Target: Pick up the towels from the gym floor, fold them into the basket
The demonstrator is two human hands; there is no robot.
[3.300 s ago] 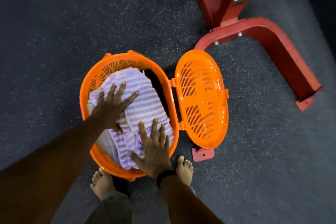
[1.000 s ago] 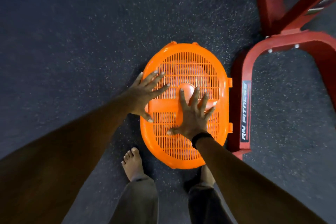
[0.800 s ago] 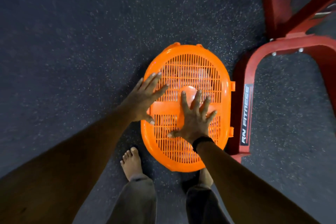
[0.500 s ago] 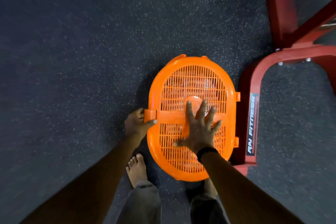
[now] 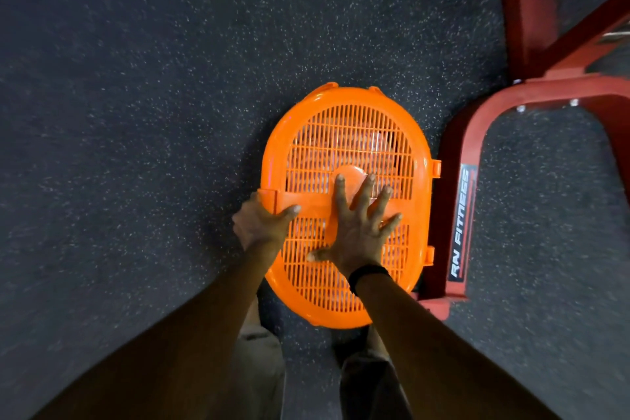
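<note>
lid (image 5: 347, 147): now closed | left hand (image 5: 260, 227): moved to side latch, gripping

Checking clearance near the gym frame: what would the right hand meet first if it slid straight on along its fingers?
Probably nothing beyond the basket lid under the right hand, then bare floor; depth unclear.

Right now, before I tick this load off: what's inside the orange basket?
Through the slats of the closed lid of the orange basket, pale fabric shows faintly, probably towel. The lid, the right hand and the left hand cover the rest; count and folding cannot be seen.
</note>
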